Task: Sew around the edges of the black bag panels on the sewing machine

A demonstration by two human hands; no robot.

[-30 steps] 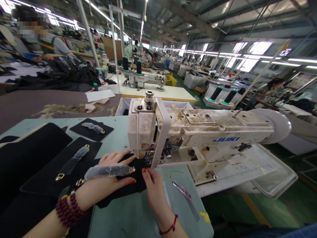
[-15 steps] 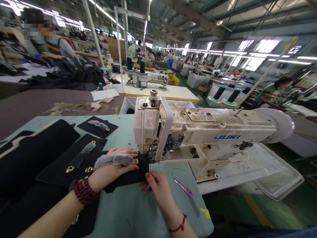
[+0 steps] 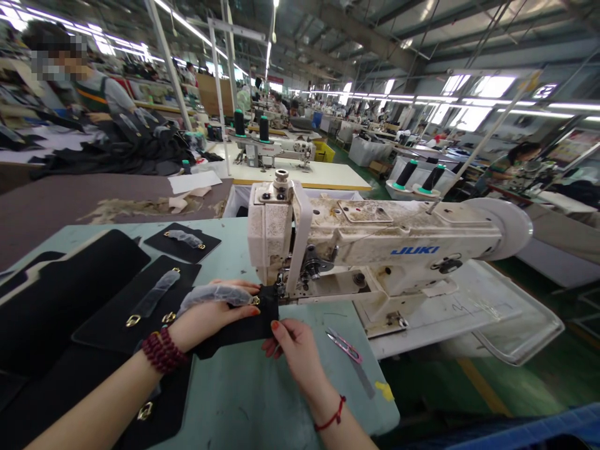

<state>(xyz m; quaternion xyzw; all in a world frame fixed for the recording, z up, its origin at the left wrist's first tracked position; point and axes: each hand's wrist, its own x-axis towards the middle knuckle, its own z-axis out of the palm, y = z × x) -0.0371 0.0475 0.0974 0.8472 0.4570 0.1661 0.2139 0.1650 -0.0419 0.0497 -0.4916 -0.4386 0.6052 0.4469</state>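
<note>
A black fabric or leather-like panel (image 3: 239, 331) lies with its right edge at the needle area of a white JUKI sewing machine (image 3: 365, 228). My left hand (image 3: 213, 320) rests flat on this panel, fingers stretched towards the needle. Across the back of that hand runs a handle in clear plastic wrap (image 3: 213, 294), ending in a gold metal fitting (image 3: 255, 300). At the panel's near right corner, my right hand (image 3: 296, 350) pinches the edge between thumb and fingers. The curled fingers are partly hidden. Pink-handled thread snips (image 3: 347, 347) lie to the right of it.
More black panels (image 3: 182, 242) with wrapped handles lie left on the green table (image 3: 248, 400). A thick folded black piece (image 3: 70, 287) is at far left. Behind stand another sewing machine (image 3: 281, 152) and thread cones (image 3: 405, 174). A co-worker (image 3: 100, 94) handles black pieces at upper left.
The whole view has shifted slightly, so the machine sits a little further left. Both hands keep nearly the same place on the panel.
</note>
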